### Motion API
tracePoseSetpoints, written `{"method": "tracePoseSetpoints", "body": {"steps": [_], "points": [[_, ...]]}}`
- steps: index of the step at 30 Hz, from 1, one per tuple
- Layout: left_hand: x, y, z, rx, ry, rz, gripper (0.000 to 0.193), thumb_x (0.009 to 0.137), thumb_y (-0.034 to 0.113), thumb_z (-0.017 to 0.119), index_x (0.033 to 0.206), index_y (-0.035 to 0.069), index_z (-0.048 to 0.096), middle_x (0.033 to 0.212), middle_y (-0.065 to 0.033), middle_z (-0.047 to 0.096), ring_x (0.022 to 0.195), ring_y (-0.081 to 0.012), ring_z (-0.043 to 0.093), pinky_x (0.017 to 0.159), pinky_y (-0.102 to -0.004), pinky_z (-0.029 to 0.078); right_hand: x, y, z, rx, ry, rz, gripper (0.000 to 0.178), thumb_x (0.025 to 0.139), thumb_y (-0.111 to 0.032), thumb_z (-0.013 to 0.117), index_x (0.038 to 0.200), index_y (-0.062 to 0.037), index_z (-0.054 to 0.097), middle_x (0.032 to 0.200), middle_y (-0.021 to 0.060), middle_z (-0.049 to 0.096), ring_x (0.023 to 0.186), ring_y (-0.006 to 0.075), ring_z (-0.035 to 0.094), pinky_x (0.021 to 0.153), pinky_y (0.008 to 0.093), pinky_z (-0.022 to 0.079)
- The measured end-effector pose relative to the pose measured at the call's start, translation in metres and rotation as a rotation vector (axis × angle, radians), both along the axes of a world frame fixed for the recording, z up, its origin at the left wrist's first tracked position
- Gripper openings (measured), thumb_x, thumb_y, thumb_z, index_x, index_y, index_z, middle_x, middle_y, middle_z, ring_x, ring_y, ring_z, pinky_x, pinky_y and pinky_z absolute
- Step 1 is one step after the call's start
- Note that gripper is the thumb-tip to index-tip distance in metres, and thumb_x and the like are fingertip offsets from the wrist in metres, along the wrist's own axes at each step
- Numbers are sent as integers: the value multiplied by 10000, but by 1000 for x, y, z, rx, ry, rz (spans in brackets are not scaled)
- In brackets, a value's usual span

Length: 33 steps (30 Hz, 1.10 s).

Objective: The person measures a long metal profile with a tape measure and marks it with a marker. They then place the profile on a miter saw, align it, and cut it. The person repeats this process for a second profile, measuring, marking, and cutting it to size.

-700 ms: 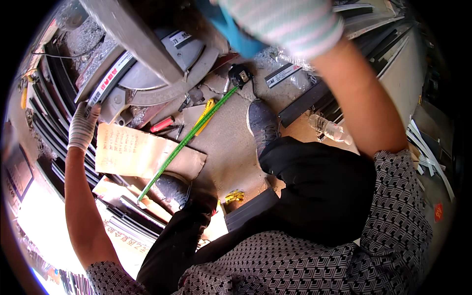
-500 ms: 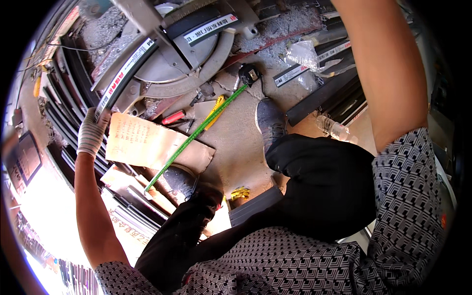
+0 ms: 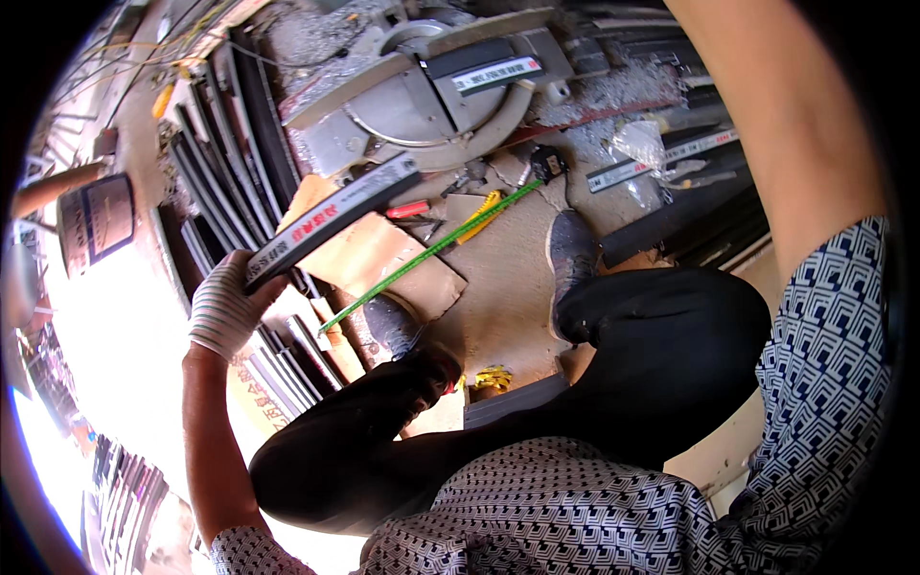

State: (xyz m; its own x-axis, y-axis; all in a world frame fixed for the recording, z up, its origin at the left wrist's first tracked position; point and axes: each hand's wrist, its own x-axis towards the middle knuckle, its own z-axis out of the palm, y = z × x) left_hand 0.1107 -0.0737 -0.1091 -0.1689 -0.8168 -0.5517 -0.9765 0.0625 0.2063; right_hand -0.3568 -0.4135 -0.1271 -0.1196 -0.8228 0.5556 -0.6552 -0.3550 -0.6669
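My left hand (image 3: 225,305), in a striped knit glove, is closed round one end of a dark profile bar (image 3: 337,213) with a printed white label strip along it. The bar slants up to the right, over a piece of cardboard (image 3: 414,266). Its far end is just in front of the round base of a mitre saw (image 3: 407,110). On that base, right of the slot, rests a short dark piece of profile (image 3: 470,59) with the same kind of label. My right forearm (image 3: 776,115) reaches up past the top edge, and its hand is out of view.
A tape measure (image 3: 549,163) lies with its green blade (image 3: 422,257) stretched across the floor. Beside it are a yellow cutter (image 3: 481,217) and a red-handled tool (image 3: 409,209). Long dark profiles (image 3: 216,153) lie at left. A bucket (image 3: 96,220) and another person's arm (image 3: 59,188) are further left.
The bar in my left hand has come off the saw base and nearer to me, its far end now in front of the saw. The whole view has shifted too.
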Motion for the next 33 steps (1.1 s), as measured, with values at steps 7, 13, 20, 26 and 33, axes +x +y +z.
{"method": "tracePoseSetpoints", "body": {"steps": [7,13,20,26,33], "points": [[-30,41,58,-131,205,-17,528,772,271,896,1142,-10,646,927,-135,678,823,-233,685,766,-348,563,-38,-26,37,25,41,-1,298,982,-295,529,1070,-35,644,912,185,651,814,300,648,719,419,512],[-20,72,79,-257,262,-72,535,791,302,881,1140,-6,618,875,-80,592,778,-161,571,728,-329,512,-2,194,85,74,397,-138,411,976,-340,593,1164,19,656,1057,220,707,916,349,685,808,425,542],[-42,84,91,-144,383,-38,564,753,331,919,1120,4,644,829,-36,603,752,-122,551,692,-304,500,55,413,95,229,639,457,772,931,-644,587,1370,-8,573,1285,231,621,1205,381,592,1074,434,456],[-44,92,93,-151,357,-200,576,701,334,932,1100,5,680,927,-79,655,791,-172,637,722,-314,545,76,464,87,397,839,514,685,923,-602,606,1197,25,611,1029,221,683,941,380,682,829,452,561],[-57,116,105,-917,428,-223,506,744,298,885,1120,40,668,1062,-143,625,1006,-336,585,888,-454,488,79,465,93,631,670,502,597,939,-573,611,1064,10,608,964,225,700,879,393,709,773,498,569]]}}
